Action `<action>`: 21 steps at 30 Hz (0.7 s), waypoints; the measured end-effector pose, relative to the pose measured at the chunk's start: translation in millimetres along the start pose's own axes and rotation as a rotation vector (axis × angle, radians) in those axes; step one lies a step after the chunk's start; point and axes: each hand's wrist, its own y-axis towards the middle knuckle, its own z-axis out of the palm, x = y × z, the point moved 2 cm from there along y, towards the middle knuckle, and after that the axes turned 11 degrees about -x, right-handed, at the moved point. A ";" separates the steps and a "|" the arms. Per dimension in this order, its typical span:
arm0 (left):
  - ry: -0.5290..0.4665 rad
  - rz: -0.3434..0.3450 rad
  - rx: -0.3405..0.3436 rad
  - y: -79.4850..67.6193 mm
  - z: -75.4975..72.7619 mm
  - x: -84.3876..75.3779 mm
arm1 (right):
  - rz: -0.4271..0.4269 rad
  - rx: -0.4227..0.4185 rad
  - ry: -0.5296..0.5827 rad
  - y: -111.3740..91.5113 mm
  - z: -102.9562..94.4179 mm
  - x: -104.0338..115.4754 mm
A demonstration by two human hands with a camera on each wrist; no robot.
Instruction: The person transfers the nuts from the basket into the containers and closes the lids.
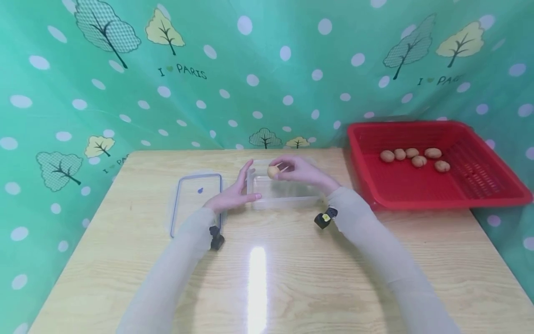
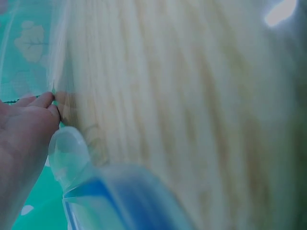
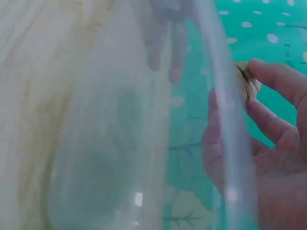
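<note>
Pinching, in the head view, a round tan walnut (image 1: 273, 172) between right hand (image 1: 298, 170) fingertips, over the ten o'clock part of a clear rectangular plastic box (image 1: 288, 203). Steadying the box's nine o'clock wall with the left hand (image 1: 233, 195), fingers extended, grasping nothing. Leaving a narrow strip of pale wood-grain tabletop (image 1: 308, 278) between box and slatted red plastic basket (image 1: 409, 204) at three o'clock, with a broad stretch toward six. Showing six wrinkled brown walnuts (image 1: 419, 161) inside the basket, and a flat translucent blue-lined lid (image 1: 198, 199) at nine o'clock.

Reaching, in the left wrist view, from nine o'clock with straight fingers; showing blurred, streaky wood grain.

Gripping, in the right wrist view, the dark-seamed walnut at two o'clock, beside the box's cloudy, smooth rim.
</note>
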 end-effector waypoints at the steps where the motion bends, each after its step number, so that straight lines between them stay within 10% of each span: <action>1: -0.002 0.004 -0.001 1.9 0.7 4.4 | -0.004 -0.001 0.006 1.4 3.0 -1.7; 21: 0.012 0.017 -0.030 8.7 2.5 22.0 | 0.068 0.032 0.051 19.7 44.7 -12.7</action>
